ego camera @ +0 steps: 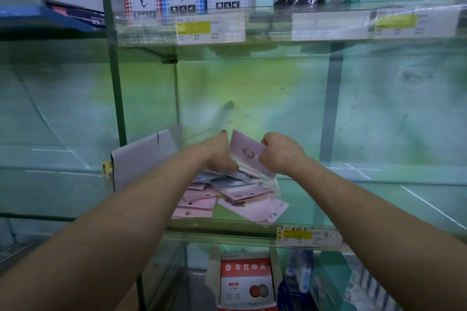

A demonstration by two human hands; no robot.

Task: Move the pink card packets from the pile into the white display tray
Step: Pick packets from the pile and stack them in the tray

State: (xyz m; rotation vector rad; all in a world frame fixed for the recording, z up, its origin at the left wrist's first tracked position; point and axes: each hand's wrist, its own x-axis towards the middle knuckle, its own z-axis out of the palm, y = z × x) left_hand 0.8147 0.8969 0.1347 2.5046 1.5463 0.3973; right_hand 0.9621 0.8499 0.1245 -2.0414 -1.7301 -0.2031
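- Leftmost, the white display tray (144,156) stands on the glass shelf (316,199), one tall wall facing the viewer, just left of the packets.
- Next, the left hand (219,156) has its thumb up and its fingers curled round the lower left edge of the raised pink packet (249,154).
- That packet is held between both hands above the heap, tipped up with its face toward the viewer; its long axis slants from upper left down to lower right.
- Below, the pile of pink card packets (227,199) lies flat and fanned on the shelf, the packets pointing various ways.
- Rightmost, the right hand (280,154) pinches the raised packet's right edge with curled fingers.
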